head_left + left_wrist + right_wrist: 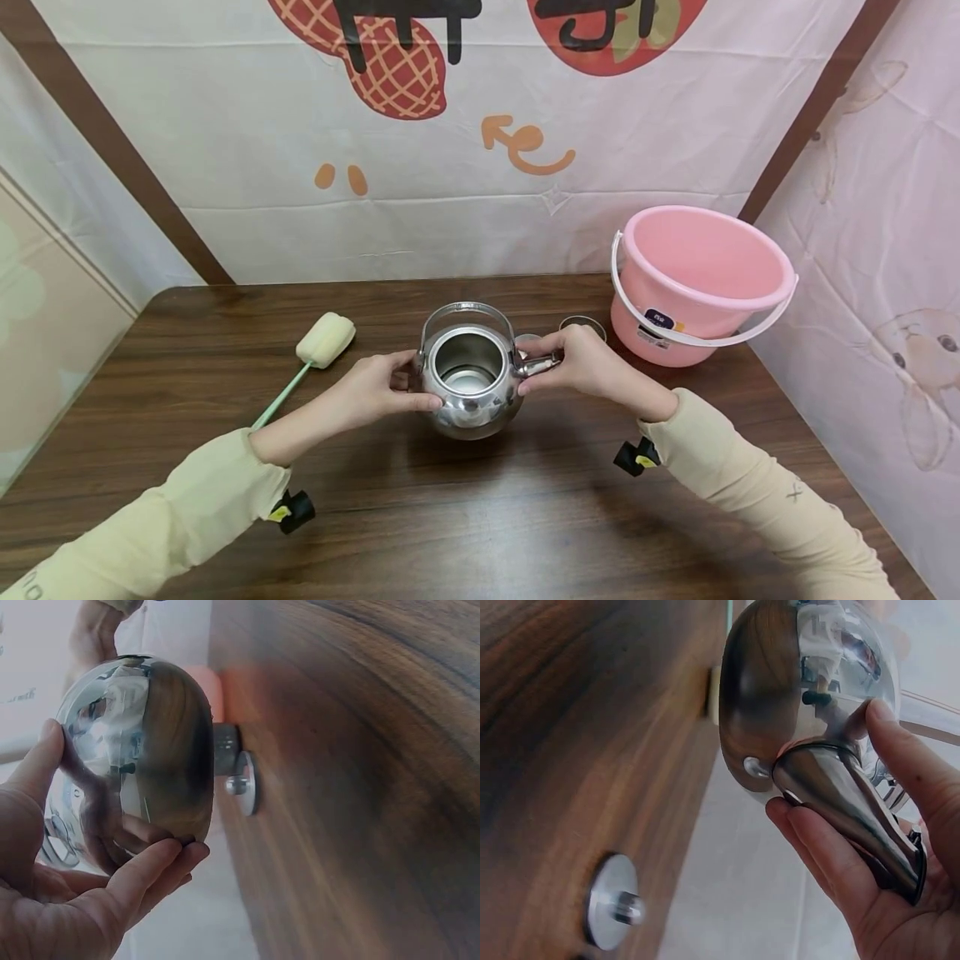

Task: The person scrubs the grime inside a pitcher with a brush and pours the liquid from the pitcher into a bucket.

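Observation:
A shiny steel teapot with its top uncovered and its bail handle raised is held between both hands over the table. On one side the left hand grips its round body, thumb toward the near side and fingers around the far side. The right hand holds it on the other side around the short spout, thumb against the body. In the left wrist view the underside of the teapot stands off the wood. Behind the right hand lies a small round lid with a knob.
A pink bucket with a white handle stands at the back right. Near it, a round-rimmed metal piece is partly hidden by the right hand. To the left lies a sponge brush with a green stick. A printed cloth wall rises behind the table.

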`<state>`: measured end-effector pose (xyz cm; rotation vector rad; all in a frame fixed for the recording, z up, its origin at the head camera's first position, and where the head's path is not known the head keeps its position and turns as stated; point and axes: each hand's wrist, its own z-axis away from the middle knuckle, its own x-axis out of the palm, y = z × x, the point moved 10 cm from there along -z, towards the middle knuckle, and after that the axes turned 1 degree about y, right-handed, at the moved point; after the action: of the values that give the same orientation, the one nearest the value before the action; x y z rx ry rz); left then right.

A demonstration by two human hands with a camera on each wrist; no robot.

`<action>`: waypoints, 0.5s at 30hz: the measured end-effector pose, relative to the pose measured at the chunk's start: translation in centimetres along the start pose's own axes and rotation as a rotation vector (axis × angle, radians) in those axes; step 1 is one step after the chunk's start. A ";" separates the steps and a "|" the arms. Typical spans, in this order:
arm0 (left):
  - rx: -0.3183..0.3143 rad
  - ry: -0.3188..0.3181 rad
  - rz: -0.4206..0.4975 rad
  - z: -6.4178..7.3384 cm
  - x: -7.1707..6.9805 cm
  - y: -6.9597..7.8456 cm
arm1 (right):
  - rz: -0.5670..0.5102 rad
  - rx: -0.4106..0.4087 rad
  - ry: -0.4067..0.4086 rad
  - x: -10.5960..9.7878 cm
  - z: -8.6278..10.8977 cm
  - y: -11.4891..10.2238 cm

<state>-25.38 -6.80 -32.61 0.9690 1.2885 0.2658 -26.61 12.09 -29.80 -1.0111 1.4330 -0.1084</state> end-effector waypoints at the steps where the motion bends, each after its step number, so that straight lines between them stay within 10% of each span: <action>1: 0.004 -0.002 0.001 0.0 0.2 -0.2 | -0.004 0.010 -0.004 0.3 0.0 0.2; 15: -0.039 -0.051 0.014 -0.3 2.4 -3.0 | 0.028 0.016 0.035 2.9 0.3 2.2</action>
<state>-25.91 -6.89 -36.39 0.9465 1.2260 0.2746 -26.84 11.85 -33.42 -0.9803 1.4756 -0.1181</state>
